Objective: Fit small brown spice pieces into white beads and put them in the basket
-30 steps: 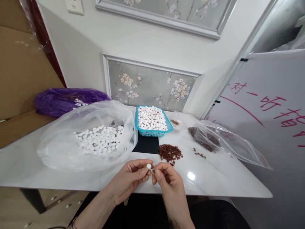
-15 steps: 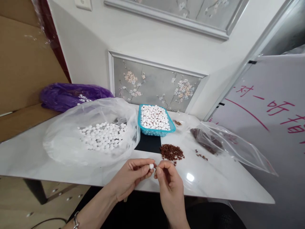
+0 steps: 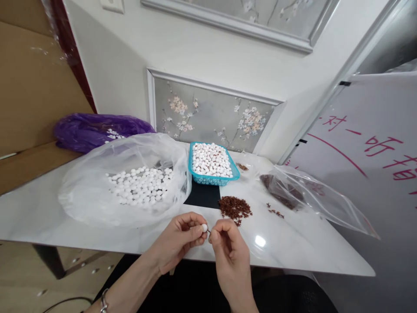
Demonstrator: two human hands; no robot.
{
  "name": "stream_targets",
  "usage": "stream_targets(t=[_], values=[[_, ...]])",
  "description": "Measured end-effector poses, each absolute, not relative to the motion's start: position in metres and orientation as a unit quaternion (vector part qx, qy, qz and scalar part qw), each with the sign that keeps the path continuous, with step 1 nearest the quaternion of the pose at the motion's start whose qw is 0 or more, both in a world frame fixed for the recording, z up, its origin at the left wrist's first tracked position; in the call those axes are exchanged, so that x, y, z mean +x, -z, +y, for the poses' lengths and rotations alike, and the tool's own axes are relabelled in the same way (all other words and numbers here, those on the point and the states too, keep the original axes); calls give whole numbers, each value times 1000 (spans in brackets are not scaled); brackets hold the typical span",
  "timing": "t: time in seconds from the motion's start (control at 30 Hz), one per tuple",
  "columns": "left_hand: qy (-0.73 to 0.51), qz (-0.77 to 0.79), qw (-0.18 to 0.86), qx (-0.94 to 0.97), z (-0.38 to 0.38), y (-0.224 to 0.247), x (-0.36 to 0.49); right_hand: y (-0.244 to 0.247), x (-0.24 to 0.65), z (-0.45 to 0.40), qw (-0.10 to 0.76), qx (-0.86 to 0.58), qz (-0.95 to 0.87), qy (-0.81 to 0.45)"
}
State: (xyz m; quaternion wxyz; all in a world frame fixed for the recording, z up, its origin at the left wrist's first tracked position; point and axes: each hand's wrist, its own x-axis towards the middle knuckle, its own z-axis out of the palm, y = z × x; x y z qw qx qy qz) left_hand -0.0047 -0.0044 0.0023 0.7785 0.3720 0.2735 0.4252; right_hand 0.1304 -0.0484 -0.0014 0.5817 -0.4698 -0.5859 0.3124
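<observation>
A small white ball [image 3: 204,228] is pinched between the thumb and fingers of my left hand [image 3: 182,237], just above the table's front edge. My right hand [image 3: 230,248] is closed in a pinch on a thin dark brown stem [image 3: 209,231], whose tip points at the ball's right side. Whether the tip touches the ball I cannot tell. Beyond my right hand lies a pile of small reddish-brown pieces [image 3: 234,208]. Behind it stands a blue plastic basket [image 3: 213,180], heaped with white balls, some showing brown spots.
A clear plastic bag [image 3: 87,191] with many white balls spreads over the left of the white table [image 3: 293,248]. A purple bag [image 3: 74,132] lies behind it. On the right are a zip bag of brown pieces [image 3: 283,191] and a few loose brown pieces [image 3: 276,213].
My left hand and the ball have shifted slightly left, and my right hand slightly too. The brown stem between them now shows more clearly.
</observation>
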Motion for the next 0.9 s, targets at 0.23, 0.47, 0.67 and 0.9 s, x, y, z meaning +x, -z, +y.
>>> stream_targets(t=[0.23,0.47,0.67,0.9], values=[[-432,272,771,381,-4,-5,-3,2,132,-50,573,-485,-594,-290],[-431,285,764,386,-4,-3,-4,2,129,-50,572,-488,-600,-272],[-446,296,740,408,-4,-3,-4,3,129,-50,571,-489,-606,-260],[-456,296,716,437,-4,-1,-3,5,128,-49,566,-498,-607,-250]])
